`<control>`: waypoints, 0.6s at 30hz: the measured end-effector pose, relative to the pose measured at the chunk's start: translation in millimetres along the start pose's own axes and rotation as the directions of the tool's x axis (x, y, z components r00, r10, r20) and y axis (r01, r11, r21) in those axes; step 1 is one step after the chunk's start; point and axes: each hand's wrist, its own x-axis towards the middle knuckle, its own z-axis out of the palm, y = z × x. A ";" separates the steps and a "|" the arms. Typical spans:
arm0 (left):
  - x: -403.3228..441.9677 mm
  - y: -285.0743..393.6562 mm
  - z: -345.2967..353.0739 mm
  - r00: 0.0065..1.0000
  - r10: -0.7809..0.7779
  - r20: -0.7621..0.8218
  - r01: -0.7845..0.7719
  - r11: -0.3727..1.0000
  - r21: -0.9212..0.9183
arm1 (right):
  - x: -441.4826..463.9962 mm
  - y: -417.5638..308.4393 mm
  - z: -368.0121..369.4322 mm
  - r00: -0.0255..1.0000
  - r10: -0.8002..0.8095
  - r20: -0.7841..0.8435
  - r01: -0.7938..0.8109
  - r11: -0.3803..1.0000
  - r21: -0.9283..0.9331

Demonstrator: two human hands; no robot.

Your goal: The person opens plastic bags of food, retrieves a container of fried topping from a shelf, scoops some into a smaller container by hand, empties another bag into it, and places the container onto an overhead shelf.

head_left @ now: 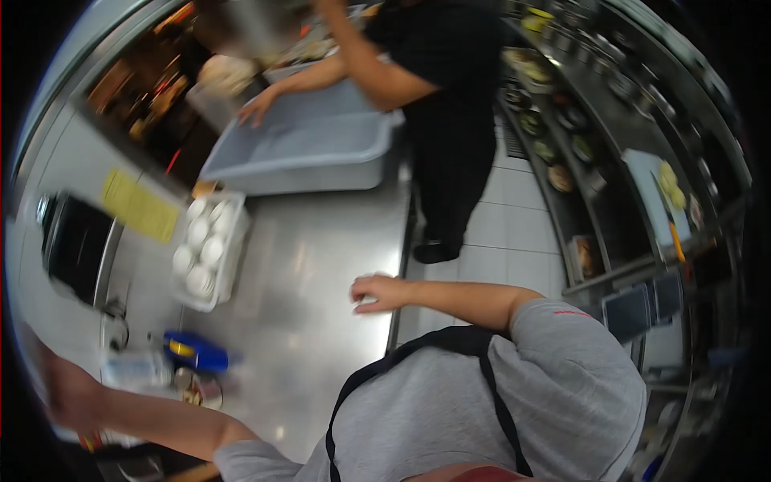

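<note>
Over a steel table [305,241], a right hand [377,293] is being held near the edge, thumb and fingers slightly apart, nothing being gripped, while a left hand [74,394] is being extended to the far left, too blurred for the state of its fingers to be told. Near the left forearm, a blue-and-yellow object [195,351] and a clear container [136,369] are being displayed. Stacked white cups [211,251] are being held in a white bin [234,257] on the table. Beyond, a large gray tub [321,170] is being touched at its rim by a co-worker [454,80] in black.
</note>
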 end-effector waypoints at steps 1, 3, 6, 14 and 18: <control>-25.7 -15.0 44.7 0.973 -0.032 0.228 0.089 0.965 -0.247 | -13.3 -22.5 -10.8 0.993 0.117 0.012 -0.116 0.958 0.263; -96.9 -62.1 161.8 0.852 -0.297 0.432 0.393 0.907 -0.150 | -49.3 -36.7 -41.6 0.989 0.147 -0.003 -0.137 0.933 0.332; -188.0 -124.3 399.2 0.503 -0.648 0.572 0.677 0.707 0.206 | -127.5 -32.5 -103.3 0.925 0.354 -0.139 -0.059 0.493 0.868; -333.3 -217.7 654.3 0.296 -0.624 0.723 0.509 0.743 0.434 | -392.9 7.0 -265.3 0.752 0.648 -0.120 -0.301 0.500 0.812; -350.3 -233.3 727.2 0.241 -0.596 0.766 0.604 0.710 0.362 | -436.9 38.1 -277.8 0.667 0.735 -0.120 -0.455 0.530 0.716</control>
